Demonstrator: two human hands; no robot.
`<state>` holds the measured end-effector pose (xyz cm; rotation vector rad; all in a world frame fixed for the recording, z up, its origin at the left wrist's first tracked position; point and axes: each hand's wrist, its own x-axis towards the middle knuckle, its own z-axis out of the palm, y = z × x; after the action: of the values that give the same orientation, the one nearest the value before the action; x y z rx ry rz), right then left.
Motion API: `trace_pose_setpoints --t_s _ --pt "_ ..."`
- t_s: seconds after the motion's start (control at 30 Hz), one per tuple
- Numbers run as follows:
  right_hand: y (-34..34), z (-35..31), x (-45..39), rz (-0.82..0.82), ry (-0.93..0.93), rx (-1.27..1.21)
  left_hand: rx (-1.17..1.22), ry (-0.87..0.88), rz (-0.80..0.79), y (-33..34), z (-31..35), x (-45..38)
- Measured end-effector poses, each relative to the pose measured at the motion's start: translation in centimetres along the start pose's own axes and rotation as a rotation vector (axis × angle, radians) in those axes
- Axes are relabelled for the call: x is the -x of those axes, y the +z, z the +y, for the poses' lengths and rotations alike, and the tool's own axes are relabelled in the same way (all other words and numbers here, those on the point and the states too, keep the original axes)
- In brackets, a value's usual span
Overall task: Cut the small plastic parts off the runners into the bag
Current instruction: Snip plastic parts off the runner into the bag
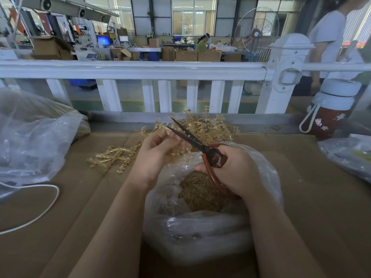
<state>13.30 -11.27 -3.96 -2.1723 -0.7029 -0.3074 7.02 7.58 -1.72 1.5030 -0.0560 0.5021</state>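
My left hand (156, 151) pinches a translucent amber runner (181, 150) of small plastic parts above the bag's mouth. My right hand (234, 171) grips red-handled scissors (192, 140), whose dark blades stand apart and point up and left beside the left fingers. Below both hands an open clear plastic bag (200, 229) holds a heap of cut amber parts (198, 194). A pile of uncut runners (208, 127) lies just beyond the hands, and a few more runners (112, 157) lie to the left on the cardboard.
Brown cardboard (80, 197) covers the table. A large clear bag (30, 137) sits at the left with a white cable (46, 209) in front. A white railing (140, 71) bounds the far edge. A red and white bottle (331, 109) and another bag (349, 155) stand right.
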Motion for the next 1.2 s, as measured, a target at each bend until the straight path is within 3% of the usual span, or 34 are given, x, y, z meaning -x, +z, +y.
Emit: trace_pose_setpoints --t_s 0.4,0.63,1.2 --pt "0.09 0.21 -0.08 -0.012 -0.005 0.033 -0.079 0.051 0.050 -0.31 -0.40 -0.10" --pt "0.06 0.40 -0.25 0.036 -0.046 0.160 -0.247 0.061 0.060 -0.22 -0.72 -0.39" --pt "0.12 0.14 -0.08 0.030 -0.042 0.078 -0.168 0.061 0.043 0.10 -0.22 -0.13"
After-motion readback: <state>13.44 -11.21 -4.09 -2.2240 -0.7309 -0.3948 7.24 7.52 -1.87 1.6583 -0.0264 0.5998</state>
